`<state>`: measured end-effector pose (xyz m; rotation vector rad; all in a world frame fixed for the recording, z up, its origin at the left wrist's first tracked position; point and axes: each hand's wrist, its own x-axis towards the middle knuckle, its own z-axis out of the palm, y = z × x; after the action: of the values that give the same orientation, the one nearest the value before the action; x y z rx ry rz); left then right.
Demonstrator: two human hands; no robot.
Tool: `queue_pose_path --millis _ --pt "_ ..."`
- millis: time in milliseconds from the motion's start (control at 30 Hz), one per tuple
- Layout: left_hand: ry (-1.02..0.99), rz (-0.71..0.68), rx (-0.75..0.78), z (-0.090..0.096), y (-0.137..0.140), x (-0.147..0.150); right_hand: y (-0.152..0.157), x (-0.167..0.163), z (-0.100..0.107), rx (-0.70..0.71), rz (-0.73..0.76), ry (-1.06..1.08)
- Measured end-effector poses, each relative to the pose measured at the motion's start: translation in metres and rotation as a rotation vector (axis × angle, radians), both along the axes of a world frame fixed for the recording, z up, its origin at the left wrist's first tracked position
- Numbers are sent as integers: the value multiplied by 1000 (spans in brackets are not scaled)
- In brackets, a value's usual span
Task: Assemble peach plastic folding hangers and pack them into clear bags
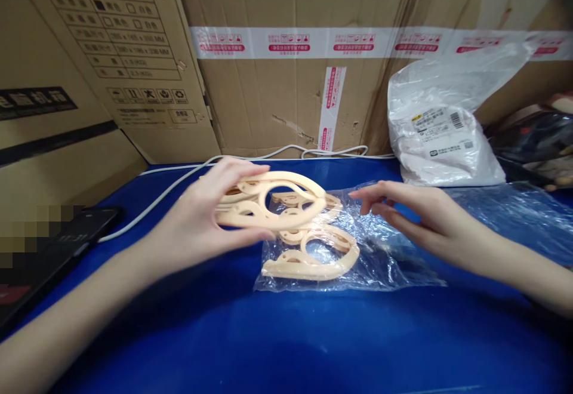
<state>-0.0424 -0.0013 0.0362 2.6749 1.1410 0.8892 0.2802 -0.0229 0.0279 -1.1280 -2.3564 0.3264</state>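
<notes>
A folded beige plastic clothes hanger [293, 222] is gripped in my left hand [203, 212], with my thumb along its near side and my fingers over the far side. Beneath and beyond it, more folded hangers [313, 270] of the same kind lie with a clear plastic bag [380, 268] on the blue tabletop; whether all of them are inside it I cannot tell. My right hand [412, 209] hovers over the right part of the bag, fingers loosely bent and apart, with nothing in them.
A white plastic mailing bag [443, 137] with a label stands at the back right. Cardboard boxes [268, 95] wall in the back and left. A white cable [165, 194] runs along the rear, and a black phone [85, 233] lies at the left. More clear plastic [505, 215] spreads to the right.
</notes>
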Motion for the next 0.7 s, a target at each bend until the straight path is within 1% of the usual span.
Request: queue_pose_path --millis 67,167,233,300,400,500,700 --pt "-15 -52 34 -8 -13 16 -11 -13 1 -188 -18 187" --pt "-14 -82 40 -18 -29 33 -22 -27 2 -467 22 434" --pt "1 -81 37 -21 -33 38 -24 -30 1 -615 45 523" --pt "31 -70 57 -23 -33 39 -22 -30 0 -721 51 576" --pt "95 -59 92 -26 -28 36 -18 -27 -1 -805 53 652" --pt "137 -72 106 -28 -24 32 -16 -25 -2 -834 59 701" --pt "124 -52 200 -28 -21 27 -15 -24 -3 -783 19 700"
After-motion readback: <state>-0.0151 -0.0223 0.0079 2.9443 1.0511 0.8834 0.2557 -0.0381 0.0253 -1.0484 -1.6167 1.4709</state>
